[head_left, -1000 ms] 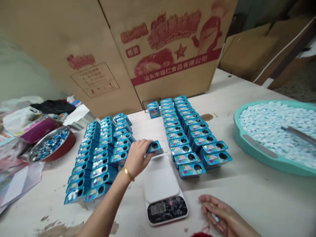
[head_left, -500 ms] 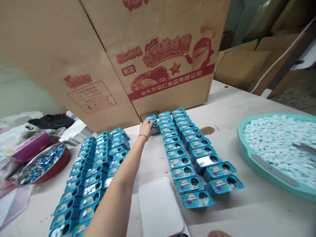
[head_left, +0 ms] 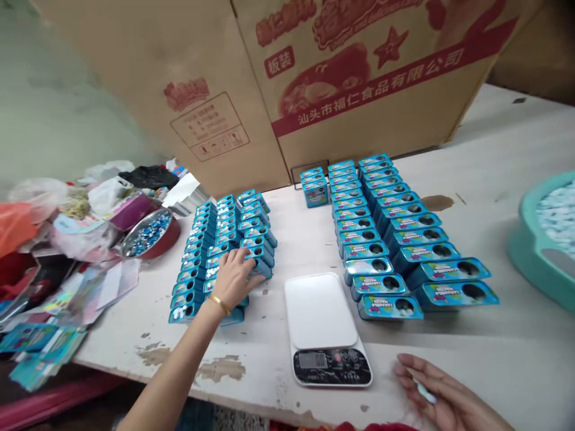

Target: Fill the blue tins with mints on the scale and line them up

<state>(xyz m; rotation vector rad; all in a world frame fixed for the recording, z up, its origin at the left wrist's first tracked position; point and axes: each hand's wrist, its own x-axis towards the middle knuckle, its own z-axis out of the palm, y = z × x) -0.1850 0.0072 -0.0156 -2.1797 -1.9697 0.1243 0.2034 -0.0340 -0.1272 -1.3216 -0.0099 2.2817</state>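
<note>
My left hand (head_left: 234, 274), with a gold bangle at its wrist, reaches into the left group of blue candy boxes (head_left: 185, 275). Its thumb and fingers close round a box in that group's right row, partly hidden by the hand. Palm turned up near the front edge, my right hand (head_left: 438, 392) has curled fingers holding a small pale-blue and white candy (head_left: 424, 392). Between the hands lies a white kitchen scale (head_left: 320, 311) with a bare plate. Two long rows of blue candy boxes (head_left: 366, 251) with round top holes stand beyond it.
A teal tub (head_left: 523, 239) of pale candies stands at the right. Large cardboard boxes (head_left: 359, 143) rise behind the rows. A few blue boxes (head_left: 315, 191) stand apart at the back. At left are a bowl (head_left: 168, 239) of blue wrapped pieces, plastic bags and printed sheets.
My left hand has left the boxes at the back and come to the left group. My right hand now shows more fully with a candy. The view has shifted left and down.
</note>
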